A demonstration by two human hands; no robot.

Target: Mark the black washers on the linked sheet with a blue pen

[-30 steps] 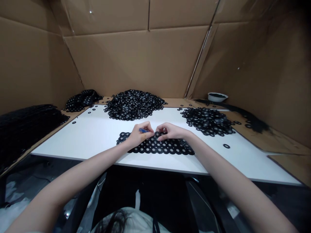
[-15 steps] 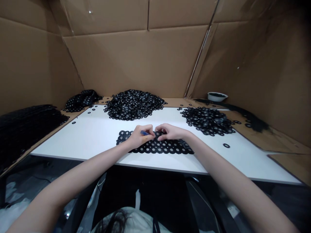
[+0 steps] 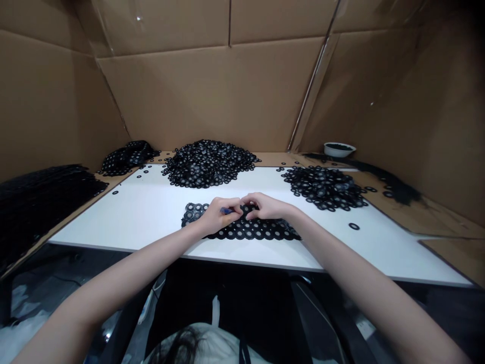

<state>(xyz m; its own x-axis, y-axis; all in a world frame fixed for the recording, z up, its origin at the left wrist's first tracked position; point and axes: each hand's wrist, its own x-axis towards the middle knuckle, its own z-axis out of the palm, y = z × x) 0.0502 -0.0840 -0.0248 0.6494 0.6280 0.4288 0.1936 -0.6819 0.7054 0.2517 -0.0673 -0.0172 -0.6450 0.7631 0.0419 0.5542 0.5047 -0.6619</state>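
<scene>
A flat black mat (image 3: 246, 234) made of joined rings lies near the front of the white table. Over its left half, my left hand (image 3: 217, 217) is closed in a pinch around a slim blue-handled tool (image 3: 226, 210), whose kind I cannot make out. My right hand (image 3: 267, 207) rests over the mat's upper middle with fingers curled and thumb low on the rings. Its index fingertip meets my left fingertips. Whatever lies between those fingertips is too small or hidden to name.
Behind the mat rises a large heap of black rings (image 3: 208, 164), with a smaller ring pile (image 3: 324, 188) to the right. A single ring (image 3: 354, 226) lies nearby. Black strips (image 3: 45, 202) are stacked at left. A white bowl (image 3: 339, 153) stands back right. Cardboard walls (image 3: 212, 101) enclose the table.
My left hand has shifted very slightly right, and the blue tool shows a little less between its fingers. My right hand and the mat stay in nearly the same place.
</scene>
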